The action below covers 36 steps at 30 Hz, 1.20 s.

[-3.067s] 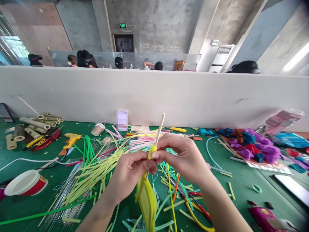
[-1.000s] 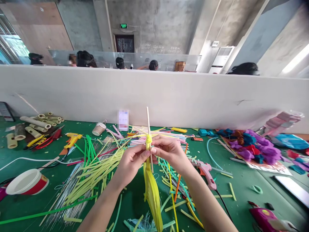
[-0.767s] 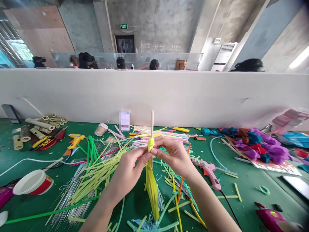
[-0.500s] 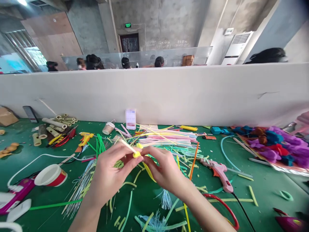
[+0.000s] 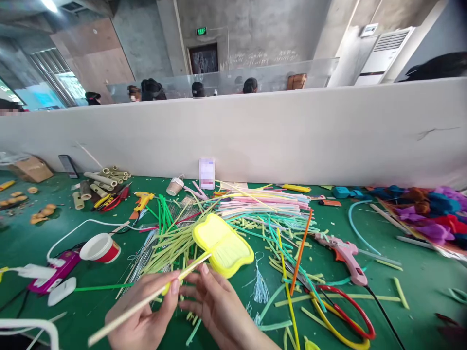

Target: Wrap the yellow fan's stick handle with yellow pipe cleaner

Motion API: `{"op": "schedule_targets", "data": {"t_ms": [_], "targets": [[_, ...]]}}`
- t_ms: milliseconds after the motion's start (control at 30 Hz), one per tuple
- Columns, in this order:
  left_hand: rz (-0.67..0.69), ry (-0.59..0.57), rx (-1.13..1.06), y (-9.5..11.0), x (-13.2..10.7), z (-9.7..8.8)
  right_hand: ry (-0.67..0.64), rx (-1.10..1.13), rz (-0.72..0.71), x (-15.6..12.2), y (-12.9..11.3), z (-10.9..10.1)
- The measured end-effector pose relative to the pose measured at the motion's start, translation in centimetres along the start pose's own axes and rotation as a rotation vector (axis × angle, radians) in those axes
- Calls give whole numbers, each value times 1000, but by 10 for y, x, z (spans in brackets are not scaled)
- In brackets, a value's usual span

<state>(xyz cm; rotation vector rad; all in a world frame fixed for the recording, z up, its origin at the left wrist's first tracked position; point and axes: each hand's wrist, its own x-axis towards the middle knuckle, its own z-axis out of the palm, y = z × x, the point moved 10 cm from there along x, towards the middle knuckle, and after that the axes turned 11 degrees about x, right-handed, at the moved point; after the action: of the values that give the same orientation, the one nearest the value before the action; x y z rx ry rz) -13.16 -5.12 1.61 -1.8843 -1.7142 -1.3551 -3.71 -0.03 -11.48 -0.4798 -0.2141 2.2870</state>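
**Yellow double-lobed piece on stick, over green surface**

Through the head camera I see a green surface [image 5: 22, 243], its far edge running along a white partition [image 5: 292, 131]; beyond it, a raw concrete room with people's heads showing. Near the far edge: smooth hollow bamboo tubes [image 5: 104, 180] toward the left, pastel fuzzy strips [image 5: 259, 201] around the middle. Nearer: a red-and-white paper cup [image 5: 100, 248], a pink glue gun [image 5: 348, 260] and a silky light-blue tassel [image 5: 260, 287].

Left hand [image 5: 146, 306]: thumb and fingers pinch a pale, straight stick [image 5: 124, 316]. Right hand [image 5: 215, 301]: fingers loosely curled beside the stick's far end; contact I cannot tell. The yellow piece [image 5: 233, 248] is at that end, above the middle of the surface, tilted: thick wavy rim, finely ribbed inside, notched between two rounded lobes.
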Motion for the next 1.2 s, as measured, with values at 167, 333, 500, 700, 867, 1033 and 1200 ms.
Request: {"op": "schedule_targets", "data": {"t_ms": [167,333,500,700,867,1033,1200], "targets": [[320,-40,128,26,-35,-8,-53,-34,-156,-1,-20,26],[296,159,146,22,-48,-6,-165,-200,-264,-2,-37,44],[379,174,115,35,-44,20,-166,-200,-313,2,-52,44],[513,198,115,39,-38,54,-150,-145,-411,7,-71,39],[518,-10,87,35,-42,100,-115,-200,-562,7,-103,33],[196,-359,-262,13,-43,137,-109,-214,-612,10,-136,22],[-86,-571,-439,-4,-38,158,-102,-216,-646,10,-164,8]]}}
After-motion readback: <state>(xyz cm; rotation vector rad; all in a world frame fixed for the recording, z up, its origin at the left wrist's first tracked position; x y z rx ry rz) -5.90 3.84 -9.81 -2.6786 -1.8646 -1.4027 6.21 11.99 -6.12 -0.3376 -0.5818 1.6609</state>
